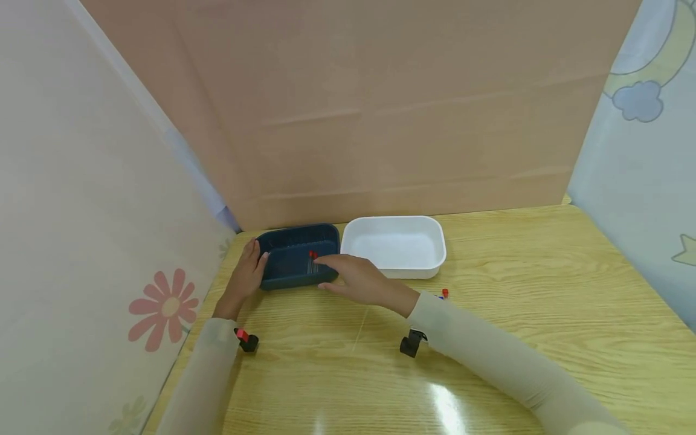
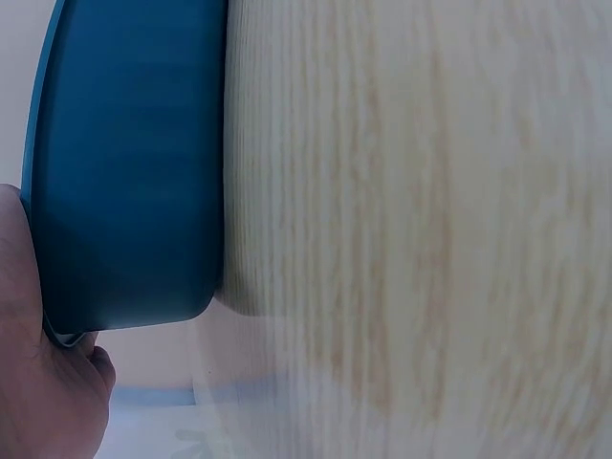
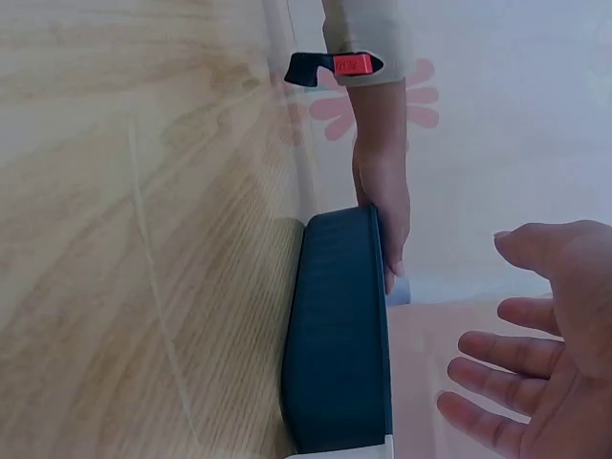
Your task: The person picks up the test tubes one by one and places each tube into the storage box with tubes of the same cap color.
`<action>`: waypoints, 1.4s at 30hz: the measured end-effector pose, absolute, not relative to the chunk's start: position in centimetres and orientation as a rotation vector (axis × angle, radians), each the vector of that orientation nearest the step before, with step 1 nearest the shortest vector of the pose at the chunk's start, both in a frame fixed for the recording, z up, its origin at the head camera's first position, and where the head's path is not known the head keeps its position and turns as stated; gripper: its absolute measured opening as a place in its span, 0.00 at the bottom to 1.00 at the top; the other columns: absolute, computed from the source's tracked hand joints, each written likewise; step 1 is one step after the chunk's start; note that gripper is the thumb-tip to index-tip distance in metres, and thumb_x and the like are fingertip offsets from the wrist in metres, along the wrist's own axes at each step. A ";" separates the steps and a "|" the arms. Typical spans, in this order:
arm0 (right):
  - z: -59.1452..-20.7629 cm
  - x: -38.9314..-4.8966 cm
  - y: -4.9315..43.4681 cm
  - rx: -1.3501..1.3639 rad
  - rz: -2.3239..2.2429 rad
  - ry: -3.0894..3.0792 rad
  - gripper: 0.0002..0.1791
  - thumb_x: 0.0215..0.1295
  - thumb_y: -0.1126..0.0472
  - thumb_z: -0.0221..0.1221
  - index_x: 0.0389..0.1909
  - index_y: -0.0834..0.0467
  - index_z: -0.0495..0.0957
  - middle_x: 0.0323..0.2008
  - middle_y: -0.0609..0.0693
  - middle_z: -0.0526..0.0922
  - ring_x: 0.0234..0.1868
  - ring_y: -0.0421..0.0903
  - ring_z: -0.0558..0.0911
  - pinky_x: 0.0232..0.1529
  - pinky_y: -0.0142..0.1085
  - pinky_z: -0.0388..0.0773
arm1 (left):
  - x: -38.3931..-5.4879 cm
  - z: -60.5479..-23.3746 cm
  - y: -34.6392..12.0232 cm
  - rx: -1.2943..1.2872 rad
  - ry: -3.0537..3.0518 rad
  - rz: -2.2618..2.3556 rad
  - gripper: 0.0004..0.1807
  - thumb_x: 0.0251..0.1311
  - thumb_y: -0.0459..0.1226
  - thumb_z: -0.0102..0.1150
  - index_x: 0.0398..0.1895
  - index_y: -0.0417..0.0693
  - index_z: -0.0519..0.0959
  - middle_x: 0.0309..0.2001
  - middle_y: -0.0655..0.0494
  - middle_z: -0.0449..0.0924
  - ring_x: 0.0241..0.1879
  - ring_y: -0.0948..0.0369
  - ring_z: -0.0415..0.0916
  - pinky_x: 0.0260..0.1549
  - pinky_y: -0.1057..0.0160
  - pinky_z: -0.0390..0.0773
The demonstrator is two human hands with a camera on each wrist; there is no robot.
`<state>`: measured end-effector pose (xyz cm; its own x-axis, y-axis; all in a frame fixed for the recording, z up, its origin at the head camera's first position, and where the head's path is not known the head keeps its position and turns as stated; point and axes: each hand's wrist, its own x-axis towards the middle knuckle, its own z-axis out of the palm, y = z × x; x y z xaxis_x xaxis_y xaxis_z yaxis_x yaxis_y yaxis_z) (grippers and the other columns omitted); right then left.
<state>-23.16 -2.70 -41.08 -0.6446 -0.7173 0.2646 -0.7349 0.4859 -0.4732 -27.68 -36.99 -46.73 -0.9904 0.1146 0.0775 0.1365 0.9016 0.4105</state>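
Note:
A dark blue tray (image 1: 288,282) stands on the table near the back left. My left hand (image 1: 248,275) holds its left end, with the thumb at the rim and the fingers along the outer side. Inside lie two thin pieces with red ends (image 1: 312,254); what they are is too small to tell. Above the tray's right front corner is my right hand (image 1: 356,279), its fingers partly covering those pieces in the head view. In the right wrist view, the right hand's fingers (image 3: 512,354) are loosely extended and spread, with nothing between them.
A white tray (image 1: 399,273) stands right beside the blue one. Just past my right sleeve, a small red piece (image 1: 445,293) and a bit of something blue (image 1: 439,297) lie on the wooden table (image 1: 326,374). A brown backdrop (image 1: 370,121) rises behind the trays.

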 end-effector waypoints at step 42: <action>-44.2 -17.3 5.0 1.196 1.069 -2.637 0.28 0.72 0.49 0.62 0.69 0.55 0.74 0.64 0.50 0.79 0.64 0.50 0.78 0.61 0.49 0.77 | -28.0 -47.0 -36.9 -0.199 -3.019 -0.671 0.38 0.83 0.51 0.27 0.79 0.32 0.36 0.81 0.42 0.26 0.80 0.44 0.26 0.75 0.40 0.38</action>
